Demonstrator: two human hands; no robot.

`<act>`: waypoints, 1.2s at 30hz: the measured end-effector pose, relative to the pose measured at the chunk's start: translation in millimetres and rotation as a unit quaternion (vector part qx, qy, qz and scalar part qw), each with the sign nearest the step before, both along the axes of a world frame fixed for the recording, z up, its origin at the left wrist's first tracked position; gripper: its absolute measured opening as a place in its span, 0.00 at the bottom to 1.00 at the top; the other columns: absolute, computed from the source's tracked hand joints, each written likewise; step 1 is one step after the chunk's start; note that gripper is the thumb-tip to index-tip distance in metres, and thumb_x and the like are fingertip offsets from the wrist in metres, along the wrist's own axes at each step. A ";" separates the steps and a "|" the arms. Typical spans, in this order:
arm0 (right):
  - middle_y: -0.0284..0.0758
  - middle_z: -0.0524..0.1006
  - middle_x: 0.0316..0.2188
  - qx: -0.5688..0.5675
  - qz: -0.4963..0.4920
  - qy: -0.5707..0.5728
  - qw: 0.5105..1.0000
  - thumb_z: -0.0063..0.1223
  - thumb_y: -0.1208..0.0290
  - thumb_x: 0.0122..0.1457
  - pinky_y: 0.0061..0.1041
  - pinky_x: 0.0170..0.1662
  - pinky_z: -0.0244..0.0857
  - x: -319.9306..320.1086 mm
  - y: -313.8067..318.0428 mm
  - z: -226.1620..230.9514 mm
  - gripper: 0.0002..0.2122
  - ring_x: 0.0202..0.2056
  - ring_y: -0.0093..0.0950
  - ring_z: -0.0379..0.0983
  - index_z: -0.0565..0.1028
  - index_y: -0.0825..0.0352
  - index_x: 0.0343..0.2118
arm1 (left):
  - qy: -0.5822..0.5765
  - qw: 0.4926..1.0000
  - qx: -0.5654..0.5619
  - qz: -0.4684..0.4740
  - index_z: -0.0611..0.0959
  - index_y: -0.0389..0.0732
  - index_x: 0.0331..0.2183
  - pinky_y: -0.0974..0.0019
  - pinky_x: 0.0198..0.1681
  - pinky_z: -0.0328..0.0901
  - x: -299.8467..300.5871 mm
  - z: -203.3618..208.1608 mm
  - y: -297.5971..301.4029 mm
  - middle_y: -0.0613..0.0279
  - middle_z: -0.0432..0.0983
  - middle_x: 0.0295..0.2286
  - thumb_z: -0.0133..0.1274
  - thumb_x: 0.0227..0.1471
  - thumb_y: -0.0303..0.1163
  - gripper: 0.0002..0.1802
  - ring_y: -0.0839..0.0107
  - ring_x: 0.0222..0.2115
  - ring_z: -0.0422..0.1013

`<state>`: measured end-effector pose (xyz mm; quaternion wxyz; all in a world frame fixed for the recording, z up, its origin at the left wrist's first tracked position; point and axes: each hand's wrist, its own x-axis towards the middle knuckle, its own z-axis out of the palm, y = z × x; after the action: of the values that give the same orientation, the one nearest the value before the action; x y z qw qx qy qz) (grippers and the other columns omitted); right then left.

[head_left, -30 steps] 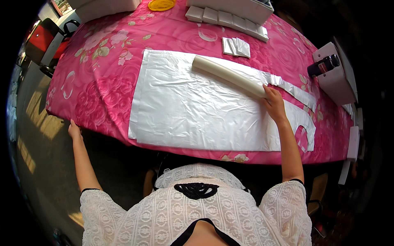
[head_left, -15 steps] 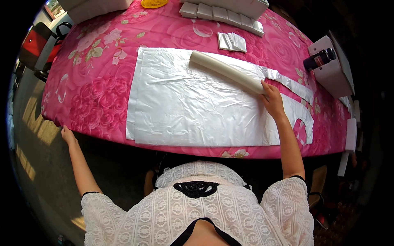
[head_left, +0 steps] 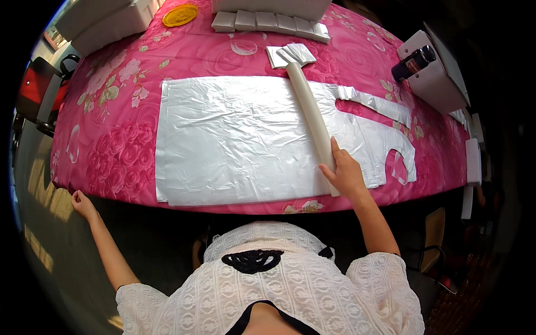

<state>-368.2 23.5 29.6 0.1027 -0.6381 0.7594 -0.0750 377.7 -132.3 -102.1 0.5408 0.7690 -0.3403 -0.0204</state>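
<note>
My right hand (head_left: pixel 346 173) is on the near part of a long off-white tube (head_left: pixel 308 109), thumb on one side and index finger on the other. The tube lies slantwise across flat, silvery-white plastic carrier bags (head_left: pixel 223 139), near where their handles begin. Its near end reaches past the bags' front edge. The handle cut-outs spread to the right, showing the cloth through them. At the table's left front corner, my left hand (head_left: pixel 84 205) is closed with its fingers curled by the cloth's edge; what they pinch, if anything, is too small to make out.
A pink rose-patterned tablecloth (head_left: pixel 106 167) covers the table. Folded white packets (head_left: pixel 290 54) lie behind the bags, with a row of packets (head_left: pixel 268 22) beyond. A yellow disc (head_left: pixel 180 15), white boxes (head_left: pixel 111 28) and a dark bottle (head_left: pixel 413 62) on a right-hand box stand around.
The tube has swung from slanting left-to-right to nearly front-to-back, its near end drawn toward me by my right hand. My view has shifted slightly; my left hand stays by the table corner.
</note>
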 end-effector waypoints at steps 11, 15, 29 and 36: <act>0.48 0.71 0.30 0.049 -0.027 -0.095 0.994 0.54 0.57 0.49 0.35 0.29 0.67 53.8 37.6 3.0 0.38 0.27 0.42 0.72 0.52 0.79 0.56 | -0.173 0.809 0.010 -0.562 0.74 0.36 0.33 0.64 0.44 0.62 -394.4 125.6 22.5 0.54 0.69 0.41 0.50 0.45 0.21 0.09 0.59 0.42 0.66; 0.45 0.72 0.33 -0.046 -0.007 -0.169 0.984 0.51 0.59 0.53 0.33 0.35 0.66 37.7 35.0 -4.2 0.29 0.33 0.40 0.71 0.61 0.74 0.53 | -0.210 0.678 -0.008 -0.704 0.72 0.38 0.42 0.60 0.50 0.60 -500.9 116.4 55.2 0.52 0.63 0.48 0.57 0.41 0.26 0.22 0.55 0.48 0.62; 0.42 0.54 0.59 -0.095 -0.026 0.028 0.995 0.41 0.56 0.57 0.31 0.62 0.40 -191.0 24.0 -56.9 0.27 0.61 0.36 0.46 0.58 0.68 0.56 | -0.282 0.598 0.076 -0.747 0.61 0.38 0.55 0.51 0.59 0.44 -602.6 101.6 93.1 0.42 0.40 0.58 0.53 0.44 0.44 0.39 0.44 0.58 0.40; 0.48 0.55 0.58 -0.052 -0.427 0.116 0.895 0.39 0.59 0.58 0.36 0.62 0.40 -298.3 73.3 -65.5 0.27 0.60 0.41 0.48 0.58 0.74 0.55 | -0.278 0.601 0.084 -0.744 0.62 0.36 0.54 0.51 0.59 0.42 -614.2 106.0 99.6 0.44 0.39 0.59 0.53 0.43 0.38 0.37 0.45 0.58 0.41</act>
<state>-666.5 96.9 -35.9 -0.0620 -0.2610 0.9603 -0.0764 -236.4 -32.6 3.8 0.1502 0.2601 -0.9258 -0.2295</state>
